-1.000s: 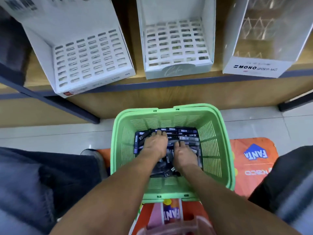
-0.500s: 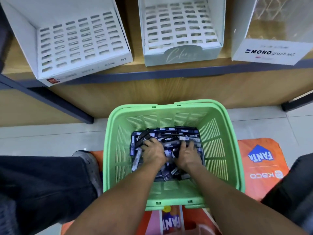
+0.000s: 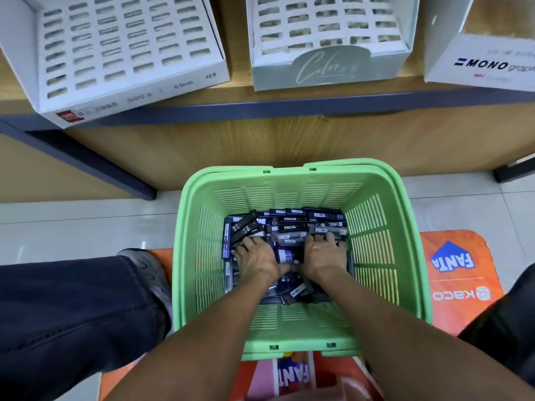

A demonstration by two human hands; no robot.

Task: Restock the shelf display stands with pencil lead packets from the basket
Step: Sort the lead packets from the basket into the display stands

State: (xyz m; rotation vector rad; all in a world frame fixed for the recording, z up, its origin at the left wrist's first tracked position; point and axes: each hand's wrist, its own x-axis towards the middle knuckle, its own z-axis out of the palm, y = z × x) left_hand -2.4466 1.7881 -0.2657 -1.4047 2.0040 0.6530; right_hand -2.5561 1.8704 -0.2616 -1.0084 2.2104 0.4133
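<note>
Basket, green plastic with slotted walls, stands on the tiled floor in front of a wooden shelf. Pencil lead packets, dark with small white labels, lie in a loose heap on the basket's bottom. Both hands are down inside the basket, on top of the heap. Left hand rests palm down on the left part of the pile, fingers spread and bent onto the packets; whether it actually holds any cannot be told. Right hand lies palm down just beside it, fingers reaching toward the far packets; its grasp likewise cannot be told, since the fingertips are hidden among the packets. Three display stands sit on the shelf above: a white slotted stand at left, printed "0.5mm"; a pale slotted stand in the middle; a white "MONO" stand at right. No packets show in their slots. An orange mat lies under the basket.
</note>
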